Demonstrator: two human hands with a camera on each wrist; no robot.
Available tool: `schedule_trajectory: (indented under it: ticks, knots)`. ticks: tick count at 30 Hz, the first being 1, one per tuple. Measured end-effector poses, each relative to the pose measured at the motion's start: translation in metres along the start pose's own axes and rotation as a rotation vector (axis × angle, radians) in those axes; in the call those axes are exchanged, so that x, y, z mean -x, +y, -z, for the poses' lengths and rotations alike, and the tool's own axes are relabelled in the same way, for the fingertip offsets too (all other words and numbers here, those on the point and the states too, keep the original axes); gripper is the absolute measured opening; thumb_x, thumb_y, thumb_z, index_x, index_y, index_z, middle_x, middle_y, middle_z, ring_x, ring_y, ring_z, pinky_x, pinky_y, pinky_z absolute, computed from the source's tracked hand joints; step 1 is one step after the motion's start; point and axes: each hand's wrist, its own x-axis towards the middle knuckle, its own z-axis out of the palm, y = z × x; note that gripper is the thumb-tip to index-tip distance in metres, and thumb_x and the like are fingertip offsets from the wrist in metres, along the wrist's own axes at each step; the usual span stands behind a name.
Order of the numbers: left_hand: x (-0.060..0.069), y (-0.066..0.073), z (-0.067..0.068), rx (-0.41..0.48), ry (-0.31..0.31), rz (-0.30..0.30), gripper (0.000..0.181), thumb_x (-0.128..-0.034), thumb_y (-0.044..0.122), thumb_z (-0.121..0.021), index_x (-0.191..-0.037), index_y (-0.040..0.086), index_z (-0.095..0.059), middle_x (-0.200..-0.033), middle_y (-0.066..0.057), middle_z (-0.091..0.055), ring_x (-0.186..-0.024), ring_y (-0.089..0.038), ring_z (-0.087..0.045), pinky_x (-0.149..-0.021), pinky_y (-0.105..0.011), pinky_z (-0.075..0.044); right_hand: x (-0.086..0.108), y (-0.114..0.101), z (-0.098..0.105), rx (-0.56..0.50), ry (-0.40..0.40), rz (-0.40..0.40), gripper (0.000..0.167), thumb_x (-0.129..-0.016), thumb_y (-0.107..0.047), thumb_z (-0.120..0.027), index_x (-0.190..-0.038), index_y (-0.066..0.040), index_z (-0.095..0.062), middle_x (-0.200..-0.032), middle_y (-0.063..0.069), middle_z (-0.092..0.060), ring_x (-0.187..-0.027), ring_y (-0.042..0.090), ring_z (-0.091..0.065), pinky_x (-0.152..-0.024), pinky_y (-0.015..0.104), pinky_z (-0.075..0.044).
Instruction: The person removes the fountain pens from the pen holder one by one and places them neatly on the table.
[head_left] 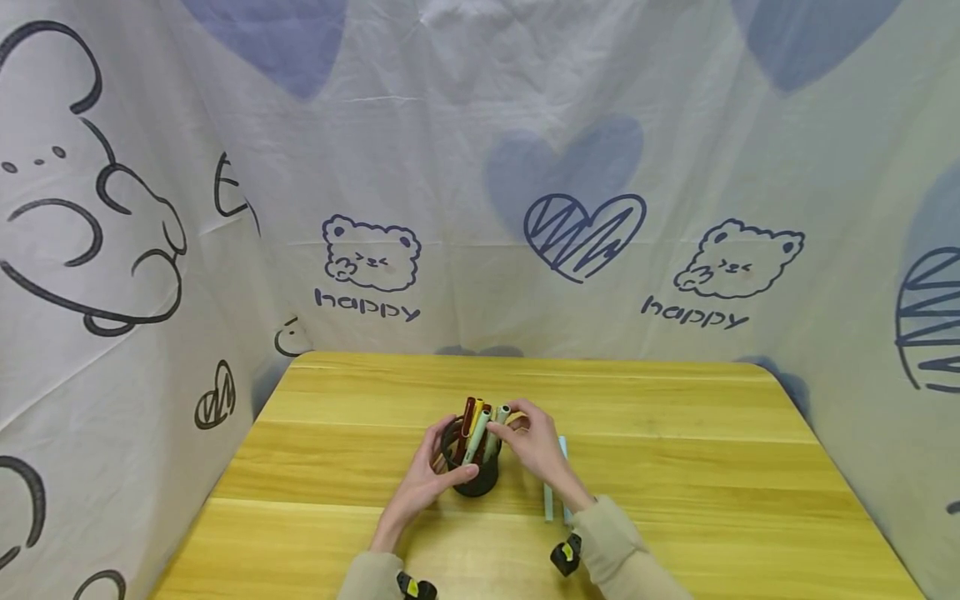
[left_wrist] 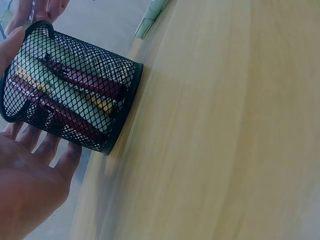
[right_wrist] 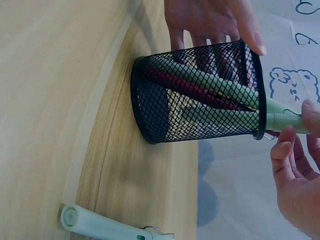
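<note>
Head view: the left hand (head_left: 431,472) grips the cup (head_left: 476,483) round its side. The right hand (head_left: 534,440) pinches the top of a green pen (right_wrist: 283,121), its lower part inside the cup among other pens (head_left: 468,414). The cup stands on the table (head_left: 300,467); two pale pens (head_left: 548,502) lie near it, partly hidden by the right arm (head_left: 630,558).

An upright black mesh cup (head_left: 478,484) holds leaning green, dark red and yellow pens (head_left: 477,434).
</note>
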Motion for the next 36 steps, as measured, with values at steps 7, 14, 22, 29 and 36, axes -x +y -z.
schedule_trajectory:
  ticks: [7, 14, 22, 29, 36]
  knots:
    - [0.002, 0.001, -0.001, -0.009, 0.007, 0.001, 0.088, -0.0859, 0.018, -0.081, -0.157, 0.016, -0.028, -0.157, -0.014, -0.044, -0.151, -0.036, -0.033, -0.123, -0.064, -0.022, 0.005, -0.003, 0.003, -0.106, 0.011, 0.02, 0.022, -0.091, -0.013, -0.075, -0.105, 0.001, -0.065, -0.095, 0.019, -0.068, -0.075, 0.008, -0.063, -0.058, 0.019, -0.05]
    - [0.002, 0.001, -0.001, -0.026, 0.014, 0.002, 0.087, -0.0859, 0.02, -0.081, -0.157, 0.018, -0.029, -0.157, -0.015, -0.044, -0.151, -0.038, -0.032, -0.122, -0.065, -0.022, 0.009, -0.004, 0.006, -0.187, 0.042, 0.035, 0.015, -0.093, -0.009, -0.07, -0.102, 0.001, -0.063, -0.1, 0.018, -0.065, -0.084, 0.011, -0.062, -0.057, 0.023, -0.054]
    - [0.002, 0.003, -0.002, -0.007, 0.013, 0.023, 0.089, -0.0858, 0.019, -0.081, -0.157, 0.018, -0.028, -0.158, -0.011, -0.044, -0.152, -0.034, -0.031, -0.124, -0.063, -0.02, 0.015, -0.007, 0.01, -0.344, 0.01, 0.033, 0.018, -0.098, -0.003, -0.062, -0.111, 0.007, -0.055, -0.11, 0.028, -0.061, -0.091, 0.017, -0.072, -0.067, 0.03, -0.063]
    - [0.001, 0.002, -0.001, -0.01, 0.008, 0.028, 0.089, -0.0858, 0.019, -0.081, -0.158, 0.018, -0.028, -0.158, -0.012, -0.043, -0.153, -0.034, -0.03, -0.124, -0.063, -0.02, 0.019, -0.006, 0.01, -0.452, 0.007, 0.062, 0.023, -0.101, -0.005, -0.057, -0.117, 0.009, -0.048, -0.111, 0.023, -0.06, -0.09, 0.019, -0.075, -0.076, 0.042, -0.064]
    - [0.002, 0.004, -0.002, 0.003, 0.012, 0.028, 0.089, -0.0858, 0.018, -0.081, -0.158, 0.018, -0.028, -0.158, -0.01, -0.043, -0.153, -0.032, -0.031, -0.125, -0.062, -0.02, 0.023, -0.003, 0.012, -0.528, 0.043, 0.116, 0.026, -0.101, -0.002, -0.055, -0.119, 0.011, -0.042, -0.106, 0.026, -0.059, -0.088, 0.012, -0.076, -0.08, 0.036, -0.064]
